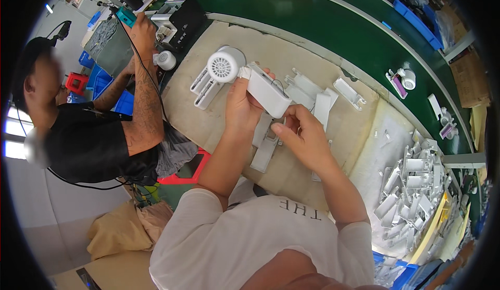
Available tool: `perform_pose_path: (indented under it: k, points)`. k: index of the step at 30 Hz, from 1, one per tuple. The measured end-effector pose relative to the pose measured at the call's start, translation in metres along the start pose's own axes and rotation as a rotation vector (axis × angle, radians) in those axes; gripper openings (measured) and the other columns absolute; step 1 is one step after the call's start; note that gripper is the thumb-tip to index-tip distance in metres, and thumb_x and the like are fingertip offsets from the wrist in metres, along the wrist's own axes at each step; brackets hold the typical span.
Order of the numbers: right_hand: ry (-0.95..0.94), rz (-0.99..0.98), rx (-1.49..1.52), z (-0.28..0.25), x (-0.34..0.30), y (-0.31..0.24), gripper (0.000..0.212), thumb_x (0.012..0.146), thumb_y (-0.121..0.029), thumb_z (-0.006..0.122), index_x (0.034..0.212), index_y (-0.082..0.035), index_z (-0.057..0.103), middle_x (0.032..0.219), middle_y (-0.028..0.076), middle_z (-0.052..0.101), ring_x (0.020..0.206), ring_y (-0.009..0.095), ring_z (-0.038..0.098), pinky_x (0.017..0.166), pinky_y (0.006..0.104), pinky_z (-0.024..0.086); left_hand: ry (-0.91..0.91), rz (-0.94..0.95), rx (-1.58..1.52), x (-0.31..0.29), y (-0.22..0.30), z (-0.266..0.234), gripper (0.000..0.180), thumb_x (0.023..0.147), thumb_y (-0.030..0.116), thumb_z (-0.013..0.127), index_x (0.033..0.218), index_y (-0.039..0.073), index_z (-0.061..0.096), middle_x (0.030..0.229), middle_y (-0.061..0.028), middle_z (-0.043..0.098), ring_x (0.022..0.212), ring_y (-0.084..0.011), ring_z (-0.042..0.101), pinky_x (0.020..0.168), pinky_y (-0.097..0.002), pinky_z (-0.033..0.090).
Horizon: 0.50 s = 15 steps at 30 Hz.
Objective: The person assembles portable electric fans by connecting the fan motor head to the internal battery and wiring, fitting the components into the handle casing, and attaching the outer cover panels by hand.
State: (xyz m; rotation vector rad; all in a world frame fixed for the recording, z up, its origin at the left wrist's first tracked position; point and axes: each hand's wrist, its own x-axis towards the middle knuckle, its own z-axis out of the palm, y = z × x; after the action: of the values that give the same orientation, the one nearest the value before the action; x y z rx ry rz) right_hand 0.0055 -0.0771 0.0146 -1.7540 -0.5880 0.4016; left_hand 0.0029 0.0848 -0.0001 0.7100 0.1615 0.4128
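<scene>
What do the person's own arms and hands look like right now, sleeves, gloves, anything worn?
Both hands are bare: no gloves on the left hand or the right hand, and no rings, watch or wristbands that I can see. The forearms are uncovered up to short white T-shirt sleeves. No cables or markings show on them.

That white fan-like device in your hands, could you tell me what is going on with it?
The person holds a white handheld fan unit above a beige mat. The left hand grips its body, while the right hand works at its lower end. More white plastic shells lie on the mat, and a heap of white parts sits to the right. A co-worker's arm reaches toward a machine on the left.
</scene>
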Motion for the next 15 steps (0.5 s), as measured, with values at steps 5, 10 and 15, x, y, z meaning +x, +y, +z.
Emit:
perform_pose_path:
  k: [5,10,15]
  points:
    - [0.138,-0.068,-0.17,0.009,0.011,-0.009,0.038,0.075,-0.037,0.066,0.084,-0.002,0.053,0.068,0.007,0.052,0.059,0.018,0.051,0.053,0.0311,0.04,0.12,-0.136,-0.017,-0.006,-0.014,0.003,0.034,0.091,0.027,0.045,0.113,0.001,0.046,0.104,-0.0142,0.056,0.097,-0.0235,0.056,0.083,-0.0383,0.047]
    - [0.157,-0.051,-0.008,0.013,0.016,-0.005,0.039,0.077,-0.036,0.065,0.088,0.0,0.055,0.069,0.009,0.055,0.059,0.02,0.053,0.055,0.0301,0.042,0.081,-0.052,-0.098,-0.005,-0.016,-0.003,0.031,0.091,0.024,0.048,0.112,0.001,0.047,0.102,-0.0145,0.056,0.092,-0.0242,0.057,0.082,-0.0375,0.048]
    - [-0.085,-0.048,0.102,-0.014,0.02,0.033,0.027,0.082,-0.019,0.061,0.103,-0.003,0.058,0.077,0.002,0.055,0.065,0.009,0.046,0.058,0.0232,0.04,-0.141,0.286,0.697,-0.003,0.034,-0.019,0.028,0.084,0.015,0.055,0.109,0.002,0.05,0.09,-0.012,0.062,0.079,-0.0242,0.061,0.072,-0.0368,0.05]
